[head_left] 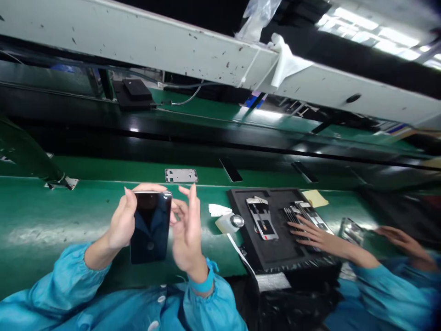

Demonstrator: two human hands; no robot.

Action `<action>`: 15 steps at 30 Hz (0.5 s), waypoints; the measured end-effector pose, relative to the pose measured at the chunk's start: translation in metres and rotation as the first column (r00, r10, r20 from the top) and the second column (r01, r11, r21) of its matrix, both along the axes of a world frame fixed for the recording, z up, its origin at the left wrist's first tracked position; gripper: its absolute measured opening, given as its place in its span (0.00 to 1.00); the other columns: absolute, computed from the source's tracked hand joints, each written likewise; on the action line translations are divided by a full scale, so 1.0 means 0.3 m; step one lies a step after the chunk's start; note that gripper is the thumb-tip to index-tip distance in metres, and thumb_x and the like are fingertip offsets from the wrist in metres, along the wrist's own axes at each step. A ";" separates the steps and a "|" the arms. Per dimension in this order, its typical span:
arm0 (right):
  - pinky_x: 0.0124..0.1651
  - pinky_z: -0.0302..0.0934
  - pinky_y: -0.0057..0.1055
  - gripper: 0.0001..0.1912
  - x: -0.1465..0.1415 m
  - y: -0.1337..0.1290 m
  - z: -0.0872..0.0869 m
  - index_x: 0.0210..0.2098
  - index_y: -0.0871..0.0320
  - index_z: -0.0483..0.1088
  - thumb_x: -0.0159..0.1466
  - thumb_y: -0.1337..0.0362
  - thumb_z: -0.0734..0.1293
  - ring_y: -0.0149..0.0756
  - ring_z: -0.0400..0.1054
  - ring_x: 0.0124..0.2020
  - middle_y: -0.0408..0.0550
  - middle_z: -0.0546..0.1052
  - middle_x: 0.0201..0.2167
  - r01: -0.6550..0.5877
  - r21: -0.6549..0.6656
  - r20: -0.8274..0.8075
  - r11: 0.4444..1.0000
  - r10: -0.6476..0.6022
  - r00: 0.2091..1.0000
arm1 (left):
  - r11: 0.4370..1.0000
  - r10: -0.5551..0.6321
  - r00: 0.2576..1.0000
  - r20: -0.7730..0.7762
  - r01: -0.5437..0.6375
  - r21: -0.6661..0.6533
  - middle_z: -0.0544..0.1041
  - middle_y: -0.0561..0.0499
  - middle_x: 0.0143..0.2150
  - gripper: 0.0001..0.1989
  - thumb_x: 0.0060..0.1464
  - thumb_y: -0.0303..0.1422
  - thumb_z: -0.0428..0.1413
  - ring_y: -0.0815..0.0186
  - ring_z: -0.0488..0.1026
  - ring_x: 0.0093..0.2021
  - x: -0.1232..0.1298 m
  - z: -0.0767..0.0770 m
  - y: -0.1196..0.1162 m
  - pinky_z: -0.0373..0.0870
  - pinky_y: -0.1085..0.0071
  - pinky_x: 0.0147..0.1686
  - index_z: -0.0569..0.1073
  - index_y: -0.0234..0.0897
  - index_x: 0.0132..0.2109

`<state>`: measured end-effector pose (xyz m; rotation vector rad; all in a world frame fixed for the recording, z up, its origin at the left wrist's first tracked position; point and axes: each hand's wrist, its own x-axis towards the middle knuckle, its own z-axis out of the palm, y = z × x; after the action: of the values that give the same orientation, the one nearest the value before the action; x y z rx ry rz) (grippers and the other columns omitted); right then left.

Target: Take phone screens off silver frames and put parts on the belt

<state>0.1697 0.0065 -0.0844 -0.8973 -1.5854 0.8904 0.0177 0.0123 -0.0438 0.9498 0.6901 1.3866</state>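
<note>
On the green bench mat [44, 220], the person's left hand [121, 225] grips a smartphone [150, 227] by its upper left edge, fingers curled round, tilting the dark glass face toward the head camera, probably so the glass shows without fingers covering it. The right hand [187, 236] stands open and narrow just beside the phone's right edge, fingers raised; whether a fingertip touches it cannot be told. Beyond them, a bare metal phone frame [181, 175] lies flat on the bench, well apart from the hands. To the right sit a white wipe [219, 210] and a small white item with a silver cap [230, 223], seemingly kept within easy reach. Next comes a black foam tray [275, 250], its recesses apparently there to keep phone parts [262, 218] apart, with a co-worker's hand [320, 236] spread across some of them. A yellow note [315, 198] lies behind it, and the co-worker's other hand [403, 241] rests past a glossy phone part [351, 231]
</note>
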 end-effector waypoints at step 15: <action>0.24 0.50 0.27 0.36 0.018 0.081 0.095 0.21 0.56 0.63 0.65 0.30 0.65 0.28 0.50 0.22 0.38 0.58 0.18 -0.093 -0.234 -0.136 0.968 0.062 0.989 | 0.944 0.274 0.880 -0.388 -0.169 0.283 0.86 0.46 0.48 0.20 0.71 0.48 0.54 0.58 0.83 0.50 0.062 -0.040 -0.017 0.77 0.69 0.53 0.86 0.41 0.47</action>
<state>0.1752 0.0309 -0.0560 -0.9309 -1.4297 1.1915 0.0362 0.0073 -0.0558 1.4283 0.9975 1.5048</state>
